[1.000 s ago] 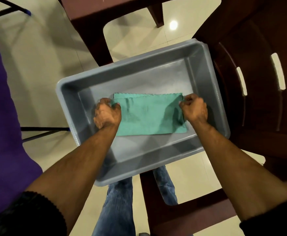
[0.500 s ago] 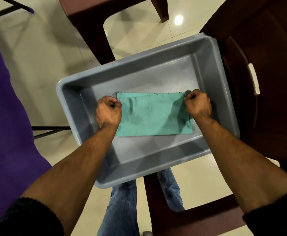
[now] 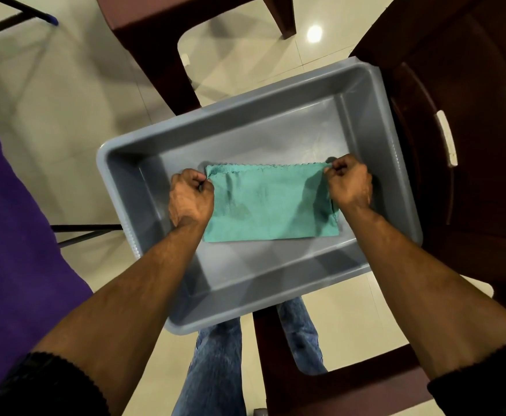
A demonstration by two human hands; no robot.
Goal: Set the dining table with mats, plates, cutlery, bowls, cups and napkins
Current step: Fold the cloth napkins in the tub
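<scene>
My left hand (image 3: 190,199) and right hand (image 3: 349,184) pinch the green napkin's (image 3: 271,202) far corners between my fingers; next, probably lifting it from the grey tub (image 3: 143,187).

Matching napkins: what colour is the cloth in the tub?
Teal green cloth, seen in the head view.

A cloth (image 3: 271,202) lay flat inside a tub (image 3: 374,259), towards its far half. The left hand (image 3: 190,199) pinched the cloth's far left corner and the right hand (image 3: 349,187) its far right corner. The tub sat between chairs: one chair (image 3: 461,163) touched its right side, another (image 3: 155,40) stood beyond its far edge. A draped table edge (image 3: 14,229) lay left.
</scene>
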